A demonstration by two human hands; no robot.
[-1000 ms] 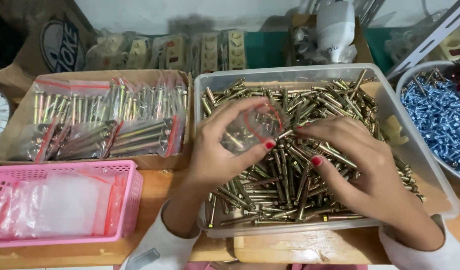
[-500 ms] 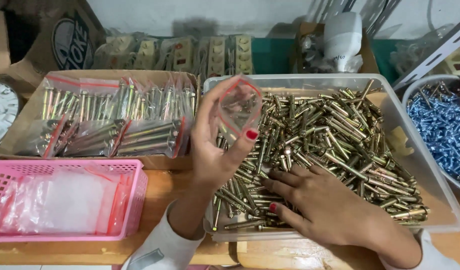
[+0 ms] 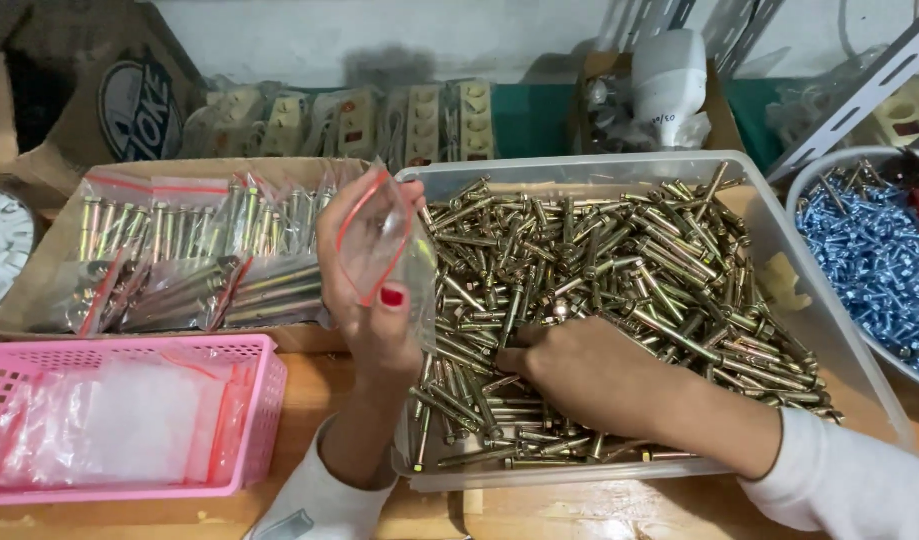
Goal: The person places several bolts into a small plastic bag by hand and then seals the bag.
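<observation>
Bolts (image 3: 620, 270), brass-coloured, fill the clear tray (image 3: 780, 215) on my counter (image 3: 580, 510). My right hand (image 3: 570, 365) lies curled among them; whether its grip has closed on any, I cannot tell. My left hand (image 3: 375, 275) pinches a clear red-edged bag (image 3: 380, 240) above the tray's left rim. Farther left, bagged bolts (image 3: 180, 265) fill a cardboard box (image 3: 40, 270).

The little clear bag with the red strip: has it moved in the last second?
Yes. The clear bag in the left hand has come up and leftward, from over the middle of the bolt bin to its left rim.
</observation>
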